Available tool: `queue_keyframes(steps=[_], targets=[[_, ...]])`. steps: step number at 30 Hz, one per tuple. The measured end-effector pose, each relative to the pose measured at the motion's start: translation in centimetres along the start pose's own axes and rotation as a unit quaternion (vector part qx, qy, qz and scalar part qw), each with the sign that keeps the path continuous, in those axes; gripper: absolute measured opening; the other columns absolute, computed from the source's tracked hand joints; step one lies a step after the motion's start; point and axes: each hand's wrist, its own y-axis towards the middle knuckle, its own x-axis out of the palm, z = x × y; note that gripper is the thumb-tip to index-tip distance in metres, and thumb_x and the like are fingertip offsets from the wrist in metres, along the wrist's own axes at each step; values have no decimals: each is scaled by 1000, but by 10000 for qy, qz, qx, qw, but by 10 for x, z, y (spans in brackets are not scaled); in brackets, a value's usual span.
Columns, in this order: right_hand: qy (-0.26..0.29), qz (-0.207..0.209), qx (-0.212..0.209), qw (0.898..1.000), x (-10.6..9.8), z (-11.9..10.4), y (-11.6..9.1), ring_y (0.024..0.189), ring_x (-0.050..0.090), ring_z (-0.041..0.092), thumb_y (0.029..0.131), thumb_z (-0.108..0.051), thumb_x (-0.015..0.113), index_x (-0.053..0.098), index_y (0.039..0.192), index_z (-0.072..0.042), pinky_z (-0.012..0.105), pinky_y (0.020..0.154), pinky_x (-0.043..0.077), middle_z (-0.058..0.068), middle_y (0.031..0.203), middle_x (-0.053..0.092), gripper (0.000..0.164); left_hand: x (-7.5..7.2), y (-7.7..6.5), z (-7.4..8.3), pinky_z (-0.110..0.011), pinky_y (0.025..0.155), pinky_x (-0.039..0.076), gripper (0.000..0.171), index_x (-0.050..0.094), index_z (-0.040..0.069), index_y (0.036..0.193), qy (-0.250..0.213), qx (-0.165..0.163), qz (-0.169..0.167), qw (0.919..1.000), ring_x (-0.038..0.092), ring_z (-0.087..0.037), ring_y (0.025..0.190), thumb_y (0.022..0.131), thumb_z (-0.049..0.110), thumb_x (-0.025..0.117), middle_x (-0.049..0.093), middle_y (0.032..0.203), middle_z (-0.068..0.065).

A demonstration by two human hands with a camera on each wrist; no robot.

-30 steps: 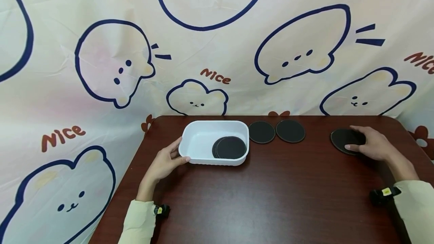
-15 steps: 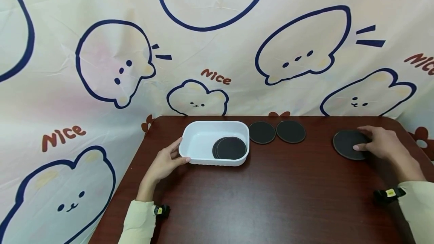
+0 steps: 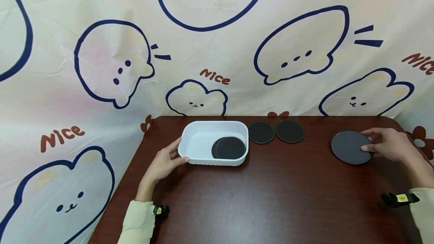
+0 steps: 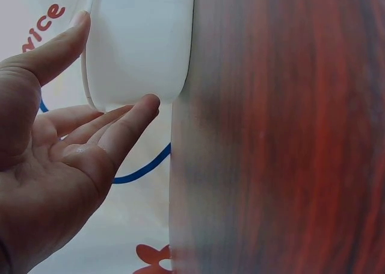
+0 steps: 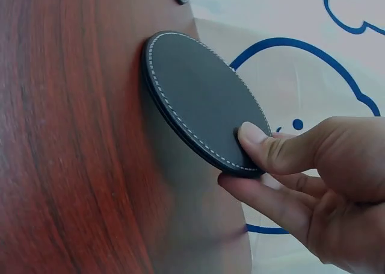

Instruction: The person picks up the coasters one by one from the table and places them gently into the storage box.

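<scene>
In the head view, a white plastic basin (image 3: 196,144) stands near the table's far edge. My left hand (image 3: 164,163) holds its left end, thumb at the front rim and fingers along the side. Overlapping black round coasters (image 3: 230,148) lie in its right part. Toward the table's right side, my right hand (image 3: 386,144) pinches a round dark coaster (image 3: 350,147) with white edge stitching, thumb on top and fingers below. The right wrist view shows this held coaster (image 5: 201,99) tilted, its thick edge suggesting more than one layer; whether its far edge touches the table is unclear.
Two more black coasters lie flat right of the basin, one (image 3: 261,132) close beside it and the other (image 3: 289,131) farther right. A cartoon-printed cloth (image 3: 203,52) hangs behind the dark brown wooden table (image 3: 271,195).
My right hand has moved rightward and slightly nearer. The pinched coaster has come toward me and now tilts up, its top looking lighter. The left hand and basin stay in place.
</scene>
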Motion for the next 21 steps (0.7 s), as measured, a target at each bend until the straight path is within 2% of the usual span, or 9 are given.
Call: queue_keyframes(steps=[6,14,21], targets=[[640,187,-41,9978,9,3,-8,75,75,25,96,4,74,49,141,20,40,62,66,45,113,61,54,0,0,0,-45,102,60,92,28,5,170,30,-5,0,10000,58,-43,143,97,18,82,44,166,-27],[1253,-48,-93,9921,16,1,-15,76,72,3,102,5,66,41,148,22,38,70,68,43,119,62,55,0,0,1,-46,102,59,92,29,5,170,25,-9,9,10000,57,-43,143,97,19,83,45,166,-27],[1709,-192,-117,9850,23,-2,-16,81,72,-1,104,3,64,34,152,22,35,74,68,39,122,61,59,0,0,0,-46,102,60,92,28,6,170,11,0,-6,10000,58,-43,144,97,18,82,45,166,-27]])
